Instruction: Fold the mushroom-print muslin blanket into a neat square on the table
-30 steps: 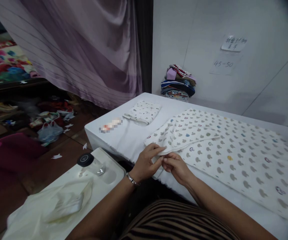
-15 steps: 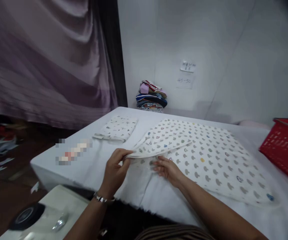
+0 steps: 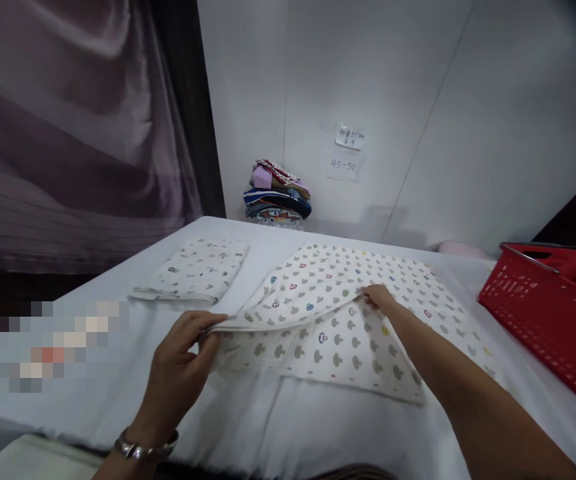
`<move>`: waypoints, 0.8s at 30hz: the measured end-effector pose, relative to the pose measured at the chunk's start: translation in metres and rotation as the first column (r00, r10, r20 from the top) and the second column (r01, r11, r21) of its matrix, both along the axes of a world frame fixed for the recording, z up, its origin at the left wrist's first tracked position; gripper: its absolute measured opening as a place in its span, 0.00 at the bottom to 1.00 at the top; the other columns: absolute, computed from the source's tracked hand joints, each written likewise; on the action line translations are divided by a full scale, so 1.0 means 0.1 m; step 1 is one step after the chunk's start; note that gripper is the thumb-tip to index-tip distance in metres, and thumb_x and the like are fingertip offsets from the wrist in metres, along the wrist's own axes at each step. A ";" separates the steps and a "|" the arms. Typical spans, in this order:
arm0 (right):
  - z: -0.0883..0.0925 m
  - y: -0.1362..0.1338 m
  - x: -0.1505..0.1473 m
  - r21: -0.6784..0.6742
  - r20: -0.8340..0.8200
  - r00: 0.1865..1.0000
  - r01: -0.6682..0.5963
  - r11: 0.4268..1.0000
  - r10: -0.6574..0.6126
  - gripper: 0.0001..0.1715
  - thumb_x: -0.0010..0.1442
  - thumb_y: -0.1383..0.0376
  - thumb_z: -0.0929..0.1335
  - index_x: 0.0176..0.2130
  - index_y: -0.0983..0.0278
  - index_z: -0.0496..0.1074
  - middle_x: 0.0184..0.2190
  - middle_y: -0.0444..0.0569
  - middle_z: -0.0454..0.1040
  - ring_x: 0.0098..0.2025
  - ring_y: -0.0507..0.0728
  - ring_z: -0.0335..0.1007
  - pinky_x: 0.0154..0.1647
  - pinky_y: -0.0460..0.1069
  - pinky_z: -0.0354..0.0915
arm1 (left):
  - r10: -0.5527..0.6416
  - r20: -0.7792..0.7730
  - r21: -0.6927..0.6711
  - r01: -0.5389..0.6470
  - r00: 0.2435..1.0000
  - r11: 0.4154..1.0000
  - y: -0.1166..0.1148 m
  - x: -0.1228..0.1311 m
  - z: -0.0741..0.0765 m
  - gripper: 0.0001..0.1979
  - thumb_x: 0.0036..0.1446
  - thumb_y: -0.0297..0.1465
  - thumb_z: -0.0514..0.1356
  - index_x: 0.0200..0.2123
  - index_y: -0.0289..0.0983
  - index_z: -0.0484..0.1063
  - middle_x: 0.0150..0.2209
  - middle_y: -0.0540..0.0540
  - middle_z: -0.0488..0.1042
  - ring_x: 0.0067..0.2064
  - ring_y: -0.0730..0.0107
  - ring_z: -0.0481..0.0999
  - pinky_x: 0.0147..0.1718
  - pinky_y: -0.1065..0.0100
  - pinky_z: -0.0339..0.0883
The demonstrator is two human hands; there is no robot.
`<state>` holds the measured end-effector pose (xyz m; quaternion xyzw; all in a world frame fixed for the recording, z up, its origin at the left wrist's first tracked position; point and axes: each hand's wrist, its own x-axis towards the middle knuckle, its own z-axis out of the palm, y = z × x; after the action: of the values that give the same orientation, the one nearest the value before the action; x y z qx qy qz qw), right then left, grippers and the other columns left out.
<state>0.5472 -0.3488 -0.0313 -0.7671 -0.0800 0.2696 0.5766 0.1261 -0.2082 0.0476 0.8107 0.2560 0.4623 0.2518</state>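
Note:
A white cloth printed with mushrooms [image 3: 338,267] lies across the table, its near part lifted into a fold. My left hand [image 3: 183,367], a metal bracelet on its wrist, pinches the fold's left corner between thumb and fingers. Farther along the same edge, my right hand [image 3: 379,297] grips the cloth, its fingertips partly hidden. A layer of the cloth hangs below the lifted edge and rests on the white table cover. To the left lies a second, folded printed cloth [image 3: 195,267], apart from both hands.
A red plastic basket [image 3: 543,313] with a metal handle stands at the right. Folded fabrics [image 3: 278,197] are stacked by the wall. Paper notes [image 3: 345,165] hang above the white-covered table [image 3: 113,340]. A draped curtain [image 3: 68,133] hangs at the left; a blurred patch hides something on the table.
My right hand has moved right and up along the cloth's edge and now grips it. The near layer has swung leftward beneath the fold. The view has shifted right.

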 end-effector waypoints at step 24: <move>1.87 2.46 0.02 0.548 0.079 0.952 -0.289 0.785 0.296 0.05 0.58 0.75 0.63 0.31 0.69 0.67 0.23 0.48 0.72 0.25 0.50 0.70 0.27 0.45 0.72 | 0.550 0.246 -0.576 -0.336 0.798 0.745 1.88 -0.26 -0.17 0.15 0.41 0.37 0.58 0.33 0.36 0.70 0.25 0.52 0.70 0.25 0.74 0.67 0.22 0.74 0.60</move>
<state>0.5490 -0.1030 0.1559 -0.5441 -0.2691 0.3253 0.7251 0.1004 -0.0202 0.0309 0.5163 0.4997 0.5817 0.3813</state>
